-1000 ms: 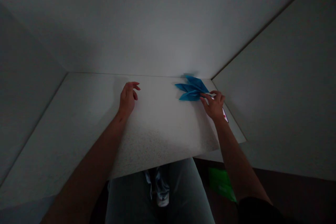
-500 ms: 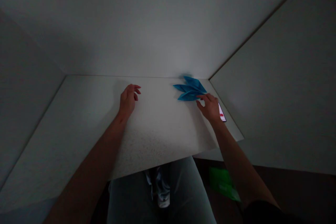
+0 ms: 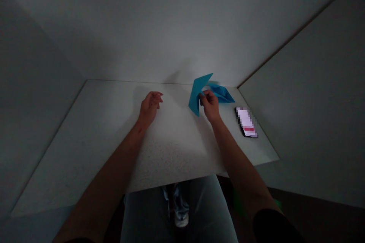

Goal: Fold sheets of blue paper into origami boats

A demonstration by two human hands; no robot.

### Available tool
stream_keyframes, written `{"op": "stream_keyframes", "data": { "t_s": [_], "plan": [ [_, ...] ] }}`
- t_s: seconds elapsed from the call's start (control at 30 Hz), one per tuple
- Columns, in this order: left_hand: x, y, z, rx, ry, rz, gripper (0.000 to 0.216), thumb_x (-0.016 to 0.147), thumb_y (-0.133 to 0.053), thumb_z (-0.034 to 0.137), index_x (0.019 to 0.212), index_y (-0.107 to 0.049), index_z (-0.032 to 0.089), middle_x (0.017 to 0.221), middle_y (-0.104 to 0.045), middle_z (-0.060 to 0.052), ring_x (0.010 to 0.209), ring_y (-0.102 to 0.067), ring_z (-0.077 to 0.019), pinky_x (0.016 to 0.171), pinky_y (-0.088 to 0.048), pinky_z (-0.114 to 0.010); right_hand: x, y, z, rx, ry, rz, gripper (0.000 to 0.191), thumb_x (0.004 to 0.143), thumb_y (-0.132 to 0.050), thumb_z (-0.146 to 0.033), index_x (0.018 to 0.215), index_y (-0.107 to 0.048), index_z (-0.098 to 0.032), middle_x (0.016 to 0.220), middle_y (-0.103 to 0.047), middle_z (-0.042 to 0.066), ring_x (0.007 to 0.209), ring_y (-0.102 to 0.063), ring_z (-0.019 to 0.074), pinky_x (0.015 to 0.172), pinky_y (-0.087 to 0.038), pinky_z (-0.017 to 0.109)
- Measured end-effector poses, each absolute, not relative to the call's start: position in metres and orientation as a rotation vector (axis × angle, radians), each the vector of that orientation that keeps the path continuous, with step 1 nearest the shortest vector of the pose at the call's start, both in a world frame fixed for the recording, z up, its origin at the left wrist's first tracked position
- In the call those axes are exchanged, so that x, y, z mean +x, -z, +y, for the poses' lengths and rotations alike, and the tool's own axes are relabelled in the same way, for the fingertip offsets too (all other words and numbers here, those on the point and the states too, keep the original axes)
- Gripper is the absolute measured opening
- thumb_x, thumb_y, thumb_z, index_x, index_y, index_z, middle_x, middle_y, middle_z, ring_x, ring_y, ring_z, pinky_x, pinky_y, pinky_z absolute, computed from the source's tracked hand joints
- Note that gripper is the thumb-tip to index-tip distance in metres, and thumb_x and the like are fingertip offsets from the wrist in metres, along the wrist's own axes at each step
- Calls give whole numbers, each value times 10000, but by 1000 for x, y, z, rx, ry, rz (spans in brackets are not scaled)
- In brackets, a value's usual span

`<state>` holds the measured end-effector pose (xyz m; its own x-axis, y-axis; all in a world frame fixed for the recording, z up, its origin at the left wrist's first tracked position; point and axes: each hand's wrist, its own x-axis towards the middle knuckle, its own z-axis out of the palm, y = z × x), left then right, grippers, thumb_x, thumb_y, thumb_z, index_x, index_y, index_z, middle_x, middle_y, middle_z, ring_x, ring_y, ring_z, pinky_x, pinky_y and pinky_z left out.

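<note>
Head view: right hand (image 3: 210, 105) pinches folded blue paper (image 3: 196, 91), which extends left of its closed fingers.
Light pinch should spare creases; half-curled left hand (image 3: 150, 106) is empty; second blue paper (image 3: 224, 95) lies behind right fingers.

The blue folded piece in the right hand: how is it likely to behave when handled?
The blue folded piece is probably light: the right hand holds it up by a small pinch. It looks fairly stiff, since its flat faces stand out without sagging. Its sharp, thin points suggest it could crumple under a hard squeeze.
</note>
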<state>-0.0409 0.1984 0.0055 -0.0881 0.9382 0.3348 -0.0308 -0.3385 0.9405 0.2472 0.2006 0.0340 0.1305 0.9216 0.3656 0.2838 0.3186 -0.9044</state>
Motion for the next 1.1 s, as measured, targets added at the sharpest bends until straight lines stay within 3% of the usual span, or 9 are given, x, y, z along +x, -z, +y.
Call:
{"op": "stream_keyframes", "data": {
  "t_s": [0.17, 0.4, 0.5, 0.63, 0.77, 0.83, 0.97, 1.03, 1.1],
  "plan": [
    [-41, -6, 194, 1611, -1461, 1041, 626, 932, -773, 785, 1207, -759, 223, 1090, -808, -95, 828, -721, -167, 765, -567, -298, 179, -18, 205, -1110, -945, -1393, 663, 835, -711, -897, 800, -430, -298, 614, -407, -94, 548, -387, 126, 551, -351, 285],
    [-31, -4, 182, 1845, -1345, 1072, 679, 854, -911, 662, 1334, -713, 225, 1217, -812, -124, 930, -766, -234, 864, -612, -380, 165, -4, 197, -1038, -1011, -1587, 686, 840, -743, -914, 793, -496, -277, 696, -531, -56, 649, -450, 139, 631, -385, 308],
    [-28, -1, 181, 1800, -1360, 1071, 627, 951, -819, 621, 1422, -683, 230, 1268, -807, -133, 1006, -772, -260, 903, -625, -401, 166, -2, 198, -966, -1028, -1629, 653, 869, -767, -876, 797, -553, -264, 694, -548, -54, 651, -453, 137, 631, -374, 304],
    [-29, 2, 188, 1592, -1436, 1093, 477, 1082, -599, 598, 1391, -722, 256, 1329, -818, -106, 1234, -758, -299, 1114, -606, -461, 168, -2, 200, -838, -1058, -1573, 588, 943, -740, -834, 869, -676, -254, 753, -639, -21, 703, -545, 159, 688, -452, 322],
    [-31, 8, 195, 1413, -1367, 1154, 500, 1103, -520, 607, 1279, -784, 220, 1134, -842, -101, 1021, -788, -295, 955, -660, -463, 169, -2, 204, -856, -1069, -1479, 604, 1001, -648, -853, 925, -753, -264, 764, -690, 6, 634, -505, 161, 619, -434, 333],
    [-32, 10, 197, 1384, -1360, 1163, 497, 1102, -538, 603, 1319, -779, 227, 1122, -838, -98, 973, -785, -284, 881, -666, -439, 169, -2, 205, -863, -1068, -1459, 585, 997, -671, -845, 949, -760, -270, 761, -697, 5, 637, -538, 162, 624, -463, 328],
    [-35, 7, 194, 1529, -1388, 1112, 534, 1085, -650, 579, 1545, -677, 308, 1365, -795, -102, 1165, -768, -274, 1012, -647, -431, 167, 1, 203, -853, -1101, -1488, 534, 947, -794, -791, 1057, -743, -271, 736, -707, -24, 711, -672, 173, 724, -556, 327],
    [-35, 4, 190, 1642, -1354, 1072, 533, 1079, -686, 563, 1553, -668, 321, 1493, -736, -118, 1276, -739, -284, 1074, -631, -444, 165, 2, 201, -859, -1143, -1508, 556, 926, -813, -796, 1099, -727, -275, 720, -706, -39, 675, -666, 166, 688, -545, 318],
    [-33, 1, 186, 1715, -1308, 1035, 493, 1071, -709, 541, 1508, -695, 313, 1524, -705, -132, 1278, -740, -284, 1028, -651, -429, 164, 3, 201, -888, -1167, -1503, 563, 897, -840, -798, 1071, -703, -280, 694, -678, -58, 612, -611, 146, 612, -491, 294]
  ]
}}
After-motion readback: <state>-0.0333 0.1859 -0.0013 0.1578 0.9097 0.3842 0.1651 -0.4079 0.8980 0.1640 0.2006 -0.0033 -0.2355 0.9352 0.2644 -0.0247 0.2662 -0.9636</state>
